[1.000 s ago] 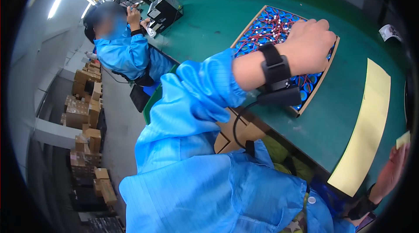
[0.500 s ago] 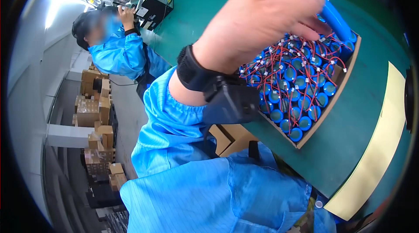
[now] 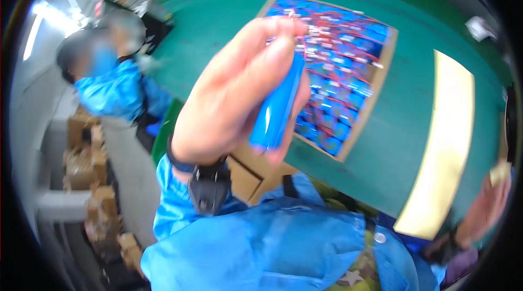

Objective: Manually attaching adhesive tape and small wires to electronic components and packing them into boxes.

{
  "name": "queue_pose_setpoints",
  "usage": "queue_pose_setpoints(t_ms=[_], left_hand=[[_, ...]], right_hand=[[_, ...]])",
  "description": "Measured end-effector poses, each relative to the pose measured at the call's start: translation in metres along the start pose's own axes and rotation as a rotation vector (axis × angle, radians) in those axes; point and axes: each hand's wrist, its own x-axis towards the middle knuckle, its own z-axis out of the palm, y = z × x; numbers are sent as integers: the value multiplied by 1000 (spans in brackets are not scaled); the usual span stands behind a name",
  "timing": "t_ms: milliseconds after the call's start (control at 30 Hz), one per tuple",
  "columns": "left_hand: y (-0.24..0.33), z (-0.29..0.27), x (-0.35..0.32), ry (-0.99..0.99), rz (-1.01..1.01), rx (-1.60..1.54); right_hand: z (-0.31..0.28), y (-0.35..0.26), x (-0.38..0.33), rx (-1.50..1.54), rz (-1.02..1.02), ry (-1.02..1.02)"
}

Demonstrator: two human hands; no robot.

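Observation:
My left hand [image 3: 234, 89] is raised above the near side of the table, its fingers closed round a blue cylindrical battery [image 3: 279, 107]. The battery tilts, its lower end toward me; the thin leads at its top are blurred. Behind the hand lies a shallow cardboard box [image 3: 376, 86], packed with blue batteries [image 3: 340, 114] whose red and black wires and white plugs lie tangled on top. At the far right edge is my right hand [image 3: 486, 204], blurred and partly cut off. Its fingers look closed at a small pale yellow piece [image 3: 500, 173] that I cannot identify.
A long pale yellow strip [image 3: 441, 144] lies on the green table [image 3: 403, 176], right of the box. A small white item [image 3: 479, 28] sits at the far right. Another person [image 3: 111, 86] in blue works at the left. Cardboard boxes [image 3: 81, 168] stand beyond the floor; an open carton [image 3: 245, 179] is below my left wrist.
My left hand has come back from the box's far right corner with the battery, now nearer me. The view has shifted, and my right hand has come into sight at the right edge.

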Motion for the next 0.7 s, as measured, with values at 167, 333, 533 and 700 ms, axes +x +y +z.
queue_pose_setpoints(t_ms=[167, 333, 533, 700], left_hand=[[-7, 64, -34, -536, -273, -327], [-51, 115, -44, -660, -189, -301], [-81, 147, -35, -577, -187, -560], [-98, 151, -42, -518, -311, -837]], right_hand=[[-90, -5, -22, 114, 156, -120], [-60, -48, -73, 531, 253, -298], [-51, -50, -123, 495, 297, -181], [-48, -44, -128, 415, 223, -124]])
